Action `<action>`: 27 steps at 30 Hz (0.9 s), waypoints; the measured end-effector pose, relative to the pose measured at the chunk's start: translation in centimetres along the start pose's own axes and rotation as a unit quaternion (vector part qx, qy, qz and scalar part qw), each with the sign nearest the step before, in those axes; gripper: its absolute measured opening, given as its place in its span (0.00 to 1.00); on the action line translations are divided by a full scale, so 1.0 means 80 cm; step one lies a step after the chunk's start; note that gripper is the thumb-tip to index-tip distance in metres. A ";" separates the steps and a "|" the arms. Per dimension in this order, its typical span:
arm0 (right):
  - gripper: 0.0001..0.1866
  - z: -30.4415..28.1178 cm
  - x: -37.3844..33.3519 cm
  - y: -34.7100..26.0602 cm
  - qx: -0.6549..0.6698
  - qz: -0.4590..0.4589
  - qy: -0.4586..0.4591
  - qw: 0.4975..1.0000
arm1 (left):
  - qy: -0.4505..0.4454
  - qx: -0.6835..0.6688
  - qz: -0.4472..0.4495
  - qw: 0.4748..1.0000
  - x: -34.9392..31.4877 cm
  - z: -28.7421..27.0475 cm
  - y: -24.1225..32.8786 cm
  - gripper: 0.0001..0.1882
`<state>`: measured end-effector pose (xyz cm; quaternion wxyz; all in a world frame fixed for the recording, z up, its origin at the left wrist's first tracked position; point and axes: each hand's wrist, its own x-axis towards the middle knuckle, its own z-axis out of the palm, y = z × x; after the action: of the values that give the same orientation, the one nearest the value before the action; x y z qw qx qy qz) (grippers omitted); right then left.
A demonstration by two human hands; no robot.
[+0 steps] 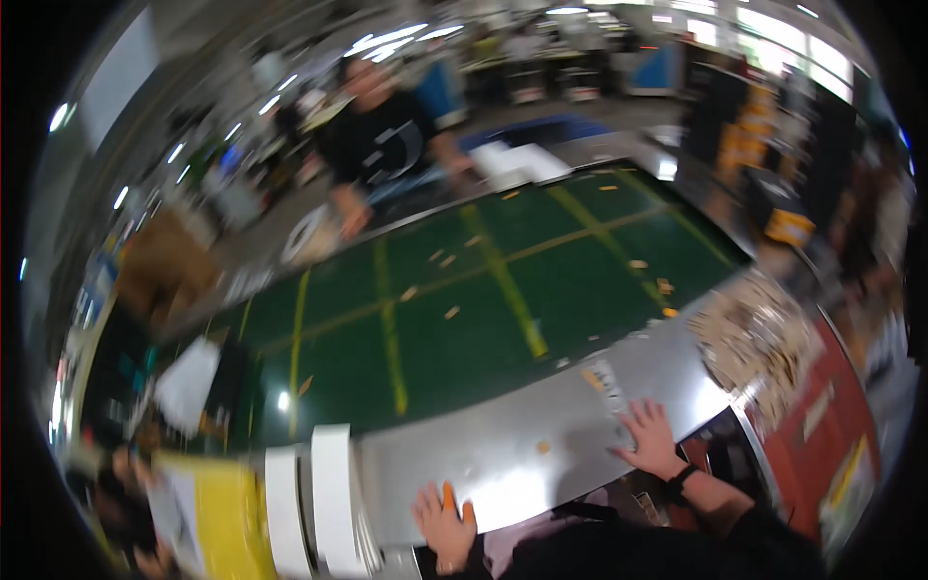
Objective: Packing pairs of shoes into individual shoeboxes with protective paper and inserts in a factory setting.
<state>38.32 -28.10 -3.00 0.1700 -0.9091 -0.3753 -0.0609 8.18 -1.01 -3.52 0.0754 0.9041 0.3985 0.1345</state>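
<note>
My left hand (pixel 447 527) rests near the front edge of a shiny metal table (pixel 425 464), fingers spread; orange coverings show on some fingertips. To its left stand stacks of white sheets (pixel 335 493). My right hand (pixel 648 440) lies farther right on the same metal surface, also with fingers apart and nothing in it. A dark band circles that wrist. Just beyond the right hand is a pale strip with dark marks (pixel 607 385), blurred. A small tan scrap (pixel 543 447) lies on the metal between my hands.
Past the metal runs a green belt (pixel 454 358) with yellow lines and scattered tan scraps. A person in a black top (pixel 382 145) stands across it. On the right, tan pieces (pixel 754 338) heap beside a red surface (pixel 822 435). A yellow stack (pixel 232 522) sits at lower left.
</note>
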 end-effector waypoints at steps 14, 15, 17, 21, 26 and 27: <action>0.34 0.019 -0.040 0.001 -0.044 -0.074 0.064 0.994 | -0.159 0.057 0.051 0.984 -0.014 -0.088 0.039 0.30; 0.33 0.014 -0.042 0.001 -0.054 -0.075 0.080 0.992 | -0.141 0.008 0.012 0.990 -0.013 -0.105 0.057 0.30; 0.33 0.000 -0.036 -0.002 -0.040 -0.076 0.078 0.993 | -0.076 -0.040 0.021 0.996 -0.018 -0.024 0.006 0.29; 0.32 -0.003 -0.020 0.007 -0.031 -0.081 0.093 0.992 | 0.083 0.052 0.132 0.986 -0.008 0.020 -0.014 0.26; 0.32 0.000 -0.019 0.005 -0.016 -0.083 0.089 0.992 | 0.024 0.084 0.059 0.994 -0.011 -0.028 0.025 0.26; 0.32 0.001 -0.020 0.004 -0.010 -0.081 0.082 0.993 | 0.017 0.084 0.056 0.995 -0.016 -0.035 0.028 0.26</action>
<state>37.38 -29.31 -3.55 0.1855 -0.8694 -0.4316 -0.1529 8.08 -3.34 -0.53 -0.0155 0.9258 0.3581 0.1201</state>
